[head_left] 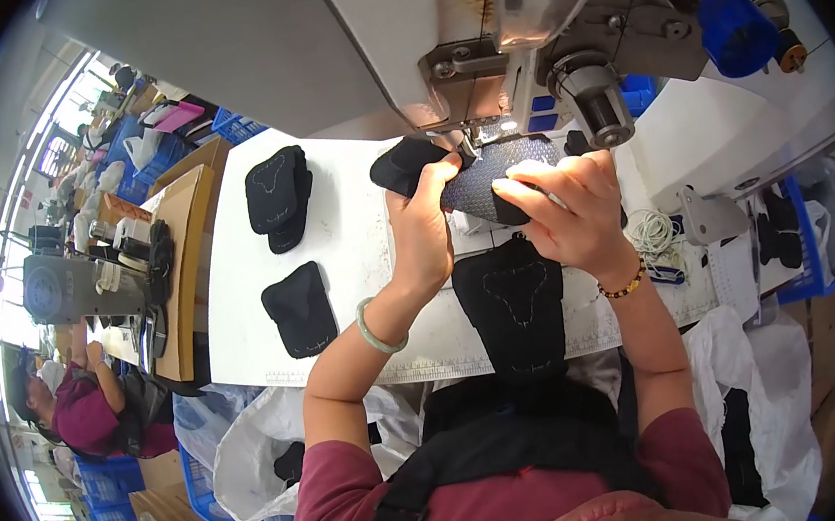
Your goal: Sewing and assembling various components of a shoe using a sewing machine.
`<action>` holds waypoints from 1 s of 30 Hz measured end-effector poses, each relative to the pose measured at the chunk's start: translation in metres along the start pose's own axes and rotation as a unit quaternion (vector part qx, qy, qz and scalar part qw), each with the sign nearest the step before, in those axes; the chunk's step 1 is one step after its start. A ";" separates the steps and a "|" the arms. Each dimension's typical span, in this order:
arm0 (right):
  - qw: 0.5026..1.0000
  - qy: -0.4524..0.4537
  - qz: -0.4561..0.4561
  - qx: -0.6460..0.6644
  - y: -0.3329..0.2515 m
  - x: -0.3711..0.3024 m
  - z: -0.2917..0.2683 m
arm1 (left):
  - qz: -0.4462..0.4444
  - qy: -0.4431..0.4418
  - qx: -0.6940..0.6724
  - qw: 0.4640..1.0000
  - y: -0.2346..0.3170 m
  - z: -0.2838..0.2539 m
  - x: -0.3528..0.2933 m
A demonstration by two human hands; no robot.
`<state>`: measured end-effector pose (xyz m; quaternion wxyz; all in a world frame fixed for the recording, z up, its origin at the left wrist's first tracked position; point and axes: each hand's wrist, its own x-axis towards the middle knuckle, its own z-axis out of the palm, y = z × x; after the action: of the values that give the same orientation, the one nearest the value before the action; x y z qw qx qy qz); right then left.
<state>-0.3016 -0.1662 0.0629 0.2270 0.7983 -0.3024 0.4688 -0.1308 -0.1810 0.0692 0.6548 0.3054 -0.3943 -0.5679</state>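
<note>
A fabric piece with a grey mesh face [476, 187] and black parts lies at the needle area of a sewing machine [471, 140]. My left hand [424, 225] pinches its left side, thumb on top, by the black padded part [406, 164]. With fingers bent over the mesh, my right hand [574, 210] grips the right side of the same piece. The underside and the hidden fingers cannot be seen. Just below my hands, a black fabric piece with pale stitch lines [517, 301] hangs over the table's front edge.
On the white table [366, 356] at left lie a stack of black pieces [275, 194] and another black piece [300, 310]. Pale cord [654, 231] and a blue-handled tool [667, 275] are at right. White bags [255, 447] hang below. A co-worker [90, 408] sits far left.
</note>
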 end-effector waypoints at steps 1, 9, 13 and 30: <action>1.000 0.008 0.008 0.001 0.000 0.000 0.000 | 0.001 0.001 -0.001 1.000 0.000 0.002 -0.003; 0.997 0.048 0.060 0.019 0.003 0.003 0.002 | 0.012 0.042 0.033 0.999 -0.005 -0.001 -0.005; 0.992 0.017 0.121 0.041 0.004 0.003 -0.001 | 0.016 0.024 0.050 0.998 0.001 0.004 -0.010; 0.940 0.063 0.263 0.209 0.027 -0.007 0.021 | -0.232 -0.121 -0.038 0.965 0.023 -0.037 0.038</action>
<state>-0.3103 -0.1974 0.0497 -0.0579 0.6887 -0.3820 0.6135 -0.0858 -0.2166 0.0769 0.4640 0.2925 -0.3668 -0.7514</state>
